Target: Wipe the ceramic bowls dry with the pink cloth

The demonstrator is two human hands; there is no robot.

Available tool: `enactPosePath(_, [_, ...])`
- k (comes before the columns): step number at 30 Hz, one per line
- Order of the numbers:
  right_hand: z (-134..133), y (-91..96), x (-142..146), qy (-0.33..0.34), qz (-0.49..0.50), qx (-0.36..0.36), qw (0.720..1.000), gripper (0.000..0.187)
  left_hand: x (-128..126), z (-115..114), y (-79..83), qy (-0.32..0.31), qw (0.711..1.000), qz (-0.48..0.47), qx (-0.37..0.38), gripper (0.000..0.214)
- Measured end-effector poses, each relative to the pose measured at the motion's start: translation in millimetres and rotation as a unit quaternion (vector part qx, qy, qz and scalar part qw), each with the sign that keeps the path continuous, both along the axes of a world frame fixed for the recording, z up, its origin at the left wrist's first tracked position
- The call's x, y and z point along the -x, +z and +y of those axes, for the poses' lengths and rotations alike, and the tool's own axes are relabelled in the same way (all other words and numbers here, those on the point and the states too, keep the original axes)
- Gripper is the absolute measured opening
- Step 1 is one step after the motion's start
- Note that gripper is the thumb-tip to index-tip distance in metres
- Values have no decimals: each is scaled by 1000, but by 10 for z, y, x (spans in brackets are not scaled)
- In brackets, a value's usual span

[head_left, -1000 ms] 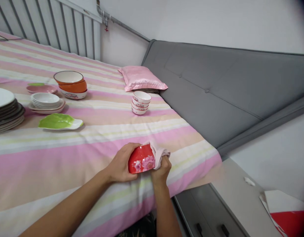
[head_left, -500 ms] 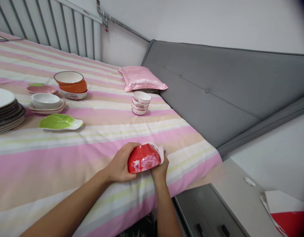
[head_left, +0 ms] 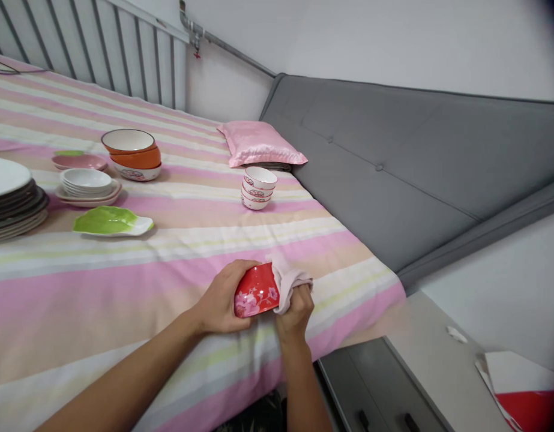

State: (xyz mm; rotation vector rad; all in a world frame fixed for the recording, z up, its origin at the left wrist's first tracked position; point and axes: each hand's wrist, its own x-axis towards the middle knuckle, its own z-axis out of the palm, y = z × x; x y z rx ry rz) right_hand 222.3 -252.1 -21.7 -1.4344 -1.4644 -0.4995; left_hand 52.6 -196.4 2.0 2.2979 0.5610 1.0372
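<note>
A red bowl with pink flowers (head_left: 257, 291) is tipped on its side above the near edge of the bed. My left hand (head_left: 222, 297) grips it from the left, thumb below and fingers over the top. Bunched in my right hand (head_left: 297, 312) is a pale pink cloth (head_left: 289, 279), pressed against the bowl's right side and covering part of it. The inside of the bowl is turned away and hidden.
On the striped bedspread (head_left: 182, 288) stand small white bowls (head_left: 257, 191), orange bowls (head_left: 135, 157), a green leaf-shaped dish (head_left: 112, 222), small white dishes (head_left: 85, 182) and stacked plates (head_left: 15, 204). A pink pillow (head_left: 263, 144) lies by the grey headboard (head_left: 394, 162); a grey cabinet (head_left: 376, 384) is lower right.
The cloth now spreads over more of the bowl's right side, and my right hand has shifted slightly right. The flower pattern has turned to the left in my left hand.
</note>
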Motion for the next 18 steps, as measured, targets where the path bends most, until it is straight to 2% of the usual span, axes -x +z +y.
enactPosePath(4, [38,-55,-29,17,59,31,998,18,3,-2,-8,-3,1000,2,3,81])
enactPosePath(7, [78,-136,-60,33,157,70,985,20,8,-2,-10,-4,1000,4,9,81])
enactPosePath(14, [189,-185,-44,77,381,131,912,29,8,11,6,-5,1000,4,18,80])
enactPosePath(16, [215,-162,-16,82,426,133,891,30,11,14,9,-10,1000,1,18,80])
enactPosePath(18, [226,-145,6,85,446,130,881,31,17,13,10,-13,1000,-3,16,80])
